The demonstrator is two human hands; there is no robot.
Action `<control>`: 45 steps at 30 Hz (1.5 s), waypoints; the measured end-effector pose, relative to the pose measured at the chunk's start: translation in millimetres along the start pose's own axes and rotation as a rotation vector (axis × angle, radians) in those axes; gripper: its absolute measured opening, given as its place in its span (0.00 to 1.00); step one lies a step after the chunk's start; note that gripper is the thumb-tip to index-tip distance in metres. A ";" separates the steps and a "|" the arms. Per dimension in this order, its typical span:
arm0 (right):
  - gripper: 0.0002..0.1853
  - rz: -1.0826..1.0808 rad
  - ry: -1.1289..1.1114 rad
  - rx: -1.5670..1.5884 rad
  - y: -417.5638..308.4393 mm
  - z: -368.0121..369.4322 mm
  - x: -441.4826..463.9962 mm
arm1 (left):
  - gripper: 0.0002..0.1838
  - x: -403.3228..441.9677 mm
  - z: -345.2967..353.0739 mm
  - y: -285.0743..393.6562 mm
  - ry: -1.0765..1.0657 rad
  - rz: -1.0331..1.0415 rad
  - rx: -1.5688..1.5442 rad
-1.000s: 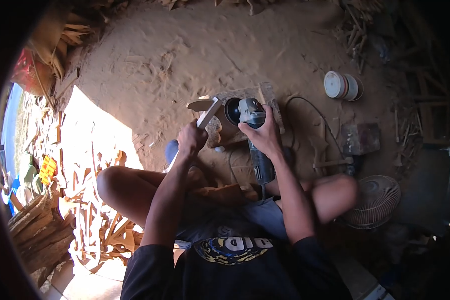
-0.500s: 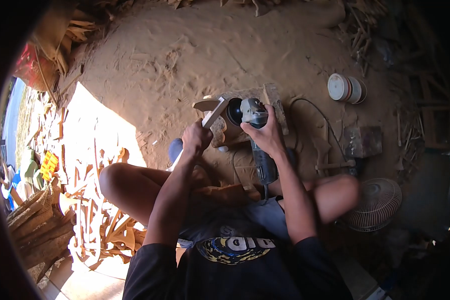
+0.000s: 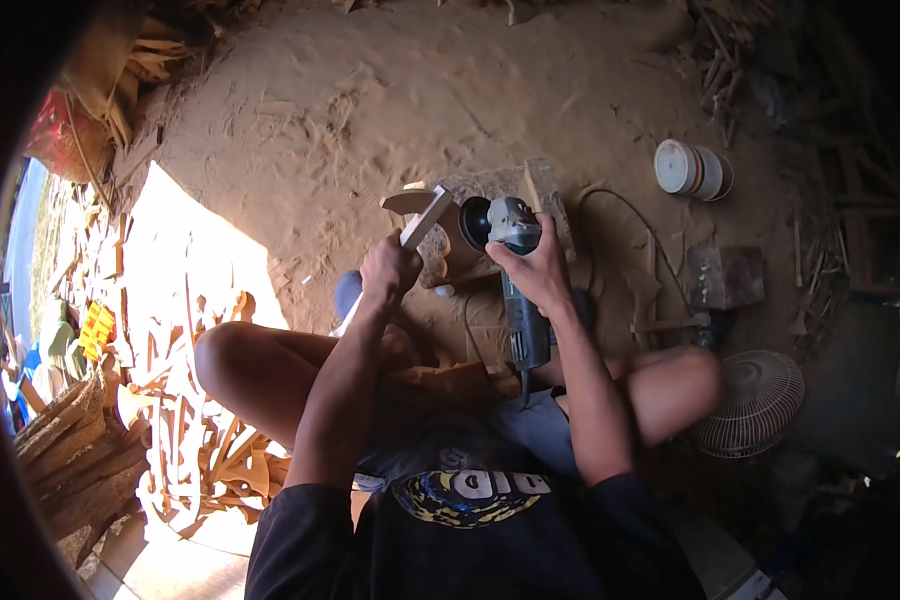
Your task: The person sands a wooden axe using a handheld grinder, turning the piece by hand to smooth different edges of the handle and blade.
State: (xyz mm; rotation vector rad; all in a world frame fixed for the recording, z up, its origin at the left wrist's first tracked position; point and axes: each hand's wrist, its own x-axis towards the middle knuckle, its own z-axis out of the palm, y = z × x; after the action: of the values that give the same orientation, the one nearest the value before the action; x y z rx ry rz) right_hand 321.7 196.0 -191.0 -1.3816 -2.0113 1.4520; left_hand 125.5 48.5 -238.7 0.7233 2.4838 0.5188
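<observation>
My left hand (image 3: 391, 268) is closed around a pale wooden piece (image 3: 426, 217). Its squared end sticks out past the fist, and a narrow part shows below the hand. A curved wooden part (image 3: 404, 202) lies against its upper end; I cannot tell whether the two are joined. My right hand (image 3: 533, 264) grips an angle grinder (image 3: 526, 325) around its grey head, thumb and fingers on either side. The grinder's dark round disc (image 3: 475, 222) faces the wood, with a small gap between them. Beneath both stands a wooden block (image 3: 490, 185) on the ground.
A power cord (image 3: 635, 222) loops over the sandy ground to the right. A white bucket (image 3: 678, 168) lies farther off, and a metal box (image 3: 727, 278) sits nearer. By my right knee is a round fan (image 3: 755, 405). Cut wooden pieces (image 3: 225, 440) are heaped at the left.
The grinder has shifted slightly right and the wooden piece slightly left, so the gap between disc and wood has widened. Both hands keep their grip.
</observation>
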 end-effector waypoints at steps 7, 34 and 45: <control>0.50 0.026 -0.048 0.060 -16.2 -2.5 -12.4 | 0.18 -1.0 0.4 0.2 0.013 0.003 -0.008; 0.49 -0.044 -0.007 -0.061 -3.4 4.2 -12.0 | 0.20 4.5 3.9 -2.9 0.000 -0.004 0.011; 0.51 -0.100 0.081 -0.486 -6.6 -3.3 -16.0 | 0.18 2.4 0.0 0.1 0.007 0.031 0.011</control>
State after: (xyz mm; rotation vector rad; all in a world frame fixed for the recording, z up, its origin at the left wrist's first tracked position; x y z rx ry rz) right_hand 328.4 184.5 -179.5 -1.4562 -2.4400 0.8794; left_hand 123.8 50.0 -239.5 0.7663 2.4877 0.5200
